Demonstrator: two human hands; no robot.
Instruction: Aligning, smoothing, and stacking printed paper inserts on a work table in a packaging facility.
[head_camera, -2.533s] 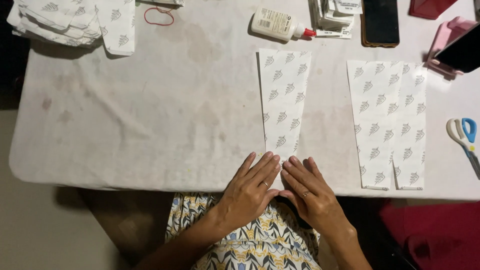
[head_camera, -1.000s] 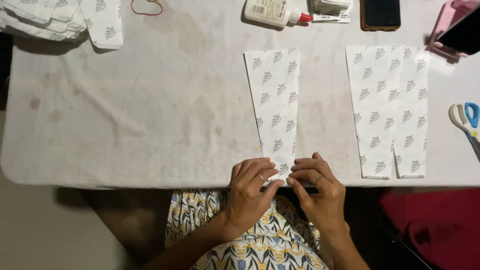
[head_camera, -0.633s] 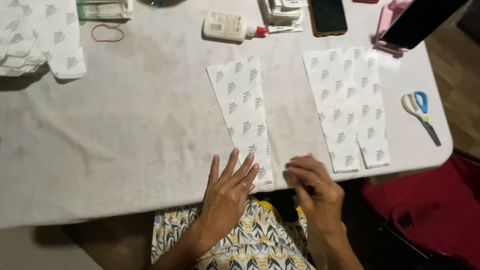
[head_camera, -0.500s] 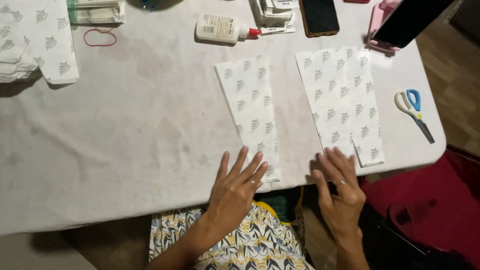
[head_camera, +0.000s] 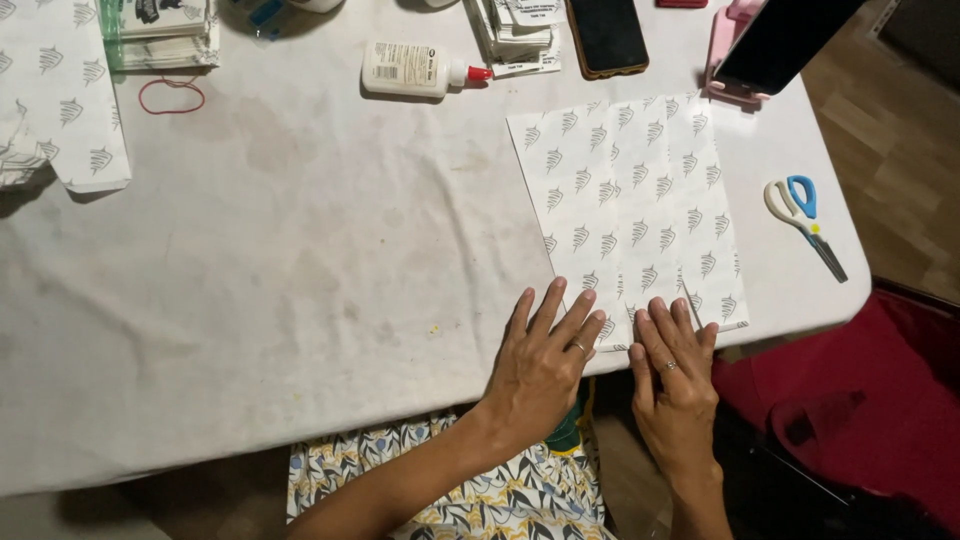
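A white sheet of paper printed with small grey leaf marks (head_camera: 625, 200) lies flat on the white table (head_camera: 300, 260), reaching to its near edge. My left hand (head_camera: 545, 360) lies flat with fingers spread, its fingertips pressing the sheet's near left corner. My right hand (head_camera: 675, 375) rests palm down beside it, fingers together, fingertips on the sheet's near edge. Neither hand grips anything.
A white glue bottle with a red cap (head_camera: 415, 70) lies at the back. Scissors with blue and white handles (head_camera: 805, 220) sit right of the sheet. A dark phone (head_camera: 607, 35), a pink stand with a screen (head_camera: 770, 50), a red rubber band (head_camera: 172, 95) and stacked printed paper (head_camera: 60, 110) line the far side.
The two separate printed strips now lie together as one wide sheet. Both hands have shifted right to its near edge, and the view has swung right.
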